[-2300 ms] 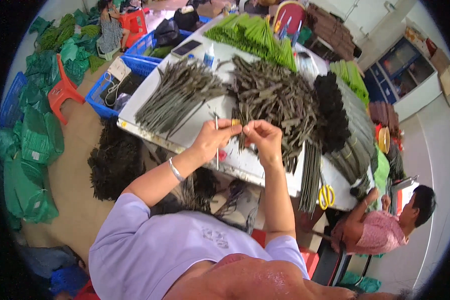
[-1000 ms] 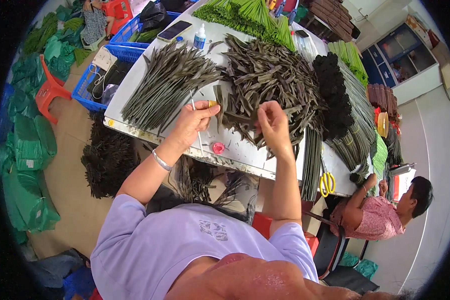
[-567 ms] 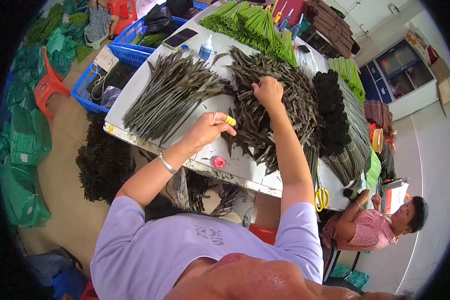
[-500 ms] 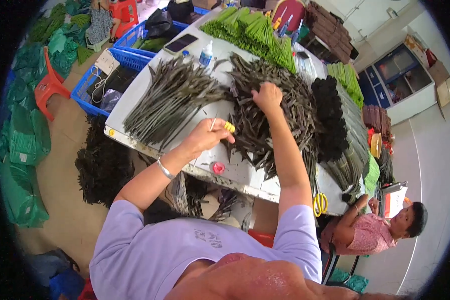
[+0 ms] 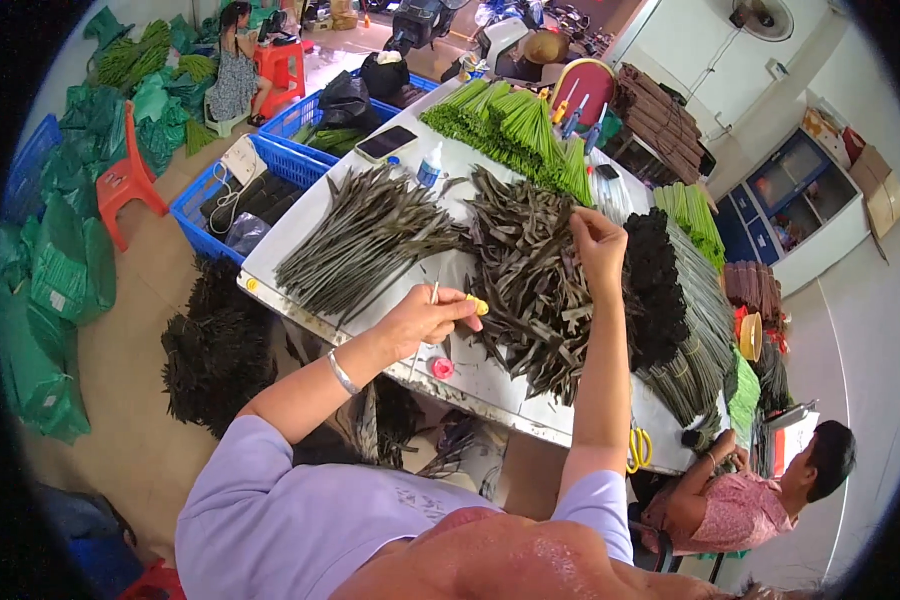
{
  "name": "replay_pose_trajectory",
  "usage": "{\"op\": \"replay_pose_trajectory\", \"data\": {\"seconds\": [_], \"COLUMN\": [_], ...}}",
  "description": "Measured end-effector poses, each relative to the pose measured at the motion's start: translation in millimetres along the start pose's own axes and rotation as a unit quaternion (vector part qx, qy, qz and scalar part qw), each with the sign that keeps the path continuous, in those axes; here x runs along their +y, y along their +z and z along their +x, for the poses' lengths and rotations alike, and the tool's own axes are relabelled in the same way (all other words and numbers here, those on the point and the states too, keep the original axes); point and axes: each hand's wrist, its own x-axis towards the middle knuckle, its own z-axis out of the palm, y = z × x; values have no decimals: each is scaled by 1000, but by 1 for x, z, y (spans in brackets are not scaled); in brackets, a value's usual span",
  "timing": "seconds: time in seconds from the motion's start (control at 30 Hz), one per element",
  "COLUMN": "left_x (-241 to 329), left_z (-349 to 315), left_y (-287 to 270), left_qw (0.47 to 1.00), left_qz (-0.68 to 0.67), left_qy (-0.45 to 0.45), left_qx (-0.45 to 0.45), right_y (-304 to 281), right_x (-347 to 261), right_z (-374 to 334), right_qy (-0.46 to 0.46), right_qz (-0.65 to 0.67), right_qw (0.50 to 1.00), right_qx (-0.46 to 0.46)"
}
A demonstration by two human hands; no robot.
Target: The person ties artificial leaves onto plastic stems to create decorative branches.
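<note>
My left hand (image 5: 432,320) is closed above the table's near edge, with a thin pale stick (image 5: 433,292) in its fingers and yellow wrapping on a fingertip. My right hand (image 5: 600,250) reaches over the right side of a heap of dark strip-like leaves (image 5: 530,270). Its fingers are pinched together at the heap, and what they hold is too small to make out. Left of the heap lies a fan of dark leaves on long thin stems (image 5: 360,235). A small round pink thing (image 5: 442,368) sits on the white tabletop below my left hand.
Green bundles (image 5: 515,130), a phone (image 5: 386,144) and a small bottle (image 5: 430,165) lie at the back. Black bundles (image 5: 655,290) and yellow-handled scissors (image 5: 639,450) are at the right, near a seated person (image 5: 735,495). Blue crates (image 5: 205,235) stand left of the table (image 5: 255,282).
My right hand has moved from the middle of the leaf heap to its right side. My left hand still holds the thin stick. The head view has shifted, and the seated person has turned their head.
</note>
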Motion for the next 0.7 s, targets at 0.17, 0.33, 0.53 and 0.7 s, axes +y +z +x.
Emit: {"op": "replay_pose_trajectory", "data": {"seconds": [0.17, 0.33, 0.53, 0.7], "left_x": [-4, -19, -32, -36], "left_z": [4, -1, -16, -13], "left_y": [12, 21, 29, 27], "left_qw": [992, 987, 991, 991], "left_qz": [-112, -144, -121, -79], "left_qy": [-52, -72, -48, 25], "left_qx": [5, 1, 18, 103], "right_y": [12, 16, 24, 33], "right_x": [-31, -34, -25, -21], "right_z": [-83, -141, -168, -177], "right_qy": [-392, -417, -283, 122], "right_qz": [-217, -245, -85, 267], "right_qw": [891, 866, 951, 956], "right_qx": [-70, -126, -93, -19]}}
